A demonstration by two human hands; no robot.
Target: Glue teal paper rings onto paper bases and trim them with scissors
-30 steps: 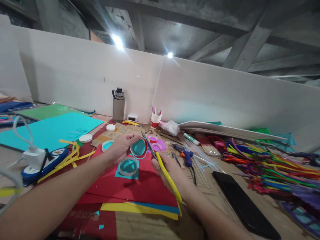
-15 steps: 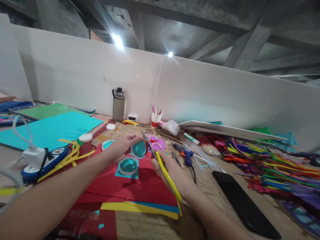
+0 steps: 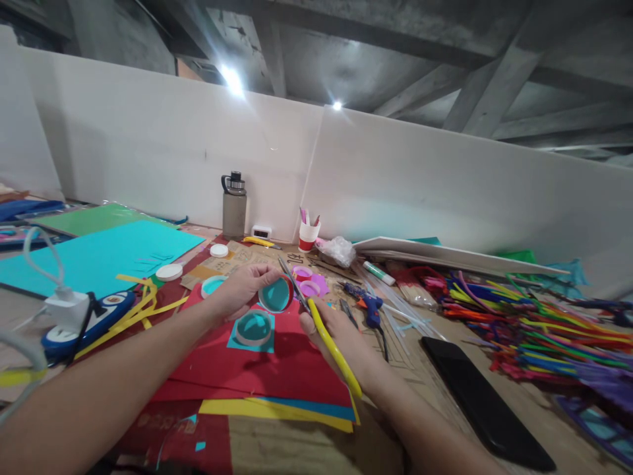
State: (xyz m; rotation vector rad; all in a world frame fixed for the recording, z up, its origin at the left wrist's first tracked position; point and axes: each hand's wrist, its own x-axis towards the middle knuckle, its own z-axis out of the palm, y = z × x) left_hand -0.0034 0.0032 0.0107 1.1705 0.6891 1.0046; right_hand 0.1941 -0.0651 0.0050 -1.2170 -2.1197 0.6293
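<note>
My left hand (image 3: 247,287) pinches a small round piece (image 3: 275,295) with a teal face and a red rim, tilted up above the red sheets. My right hand (image 3: 336,333) is closed around yellow-handled scissors (image 3: 324,336); their blades point up and away, right beside the rim of the round piece. Just below, a white ring (image 3: 254,342) with a teal inside sits on a teal paper square (image 3: 268,348). Both lie on the red sheets (image 3: 281,379). Another white ring with teal inside (image 3: 211,285) is partly covered by my left wrist. Pink-lined rings (image 3: 310,290) stand behind the scissors.
A black phone (image 3: 479,402), a blue glue gun (image 3: 370,309) and colourful pipe cleaners (image 3: 534,323) lie to the right. A bottle (image 3: 234,211) and a cup of pens (image 3: 309,235) stand at the back. On the left are yellow strips (image 3: 143,307) and a power strip (image 3: 106,316).
Almost nothing differs. The yellow scissor handle has shifted very slightly to the right; both hands stay in place around the round piece.
</note>
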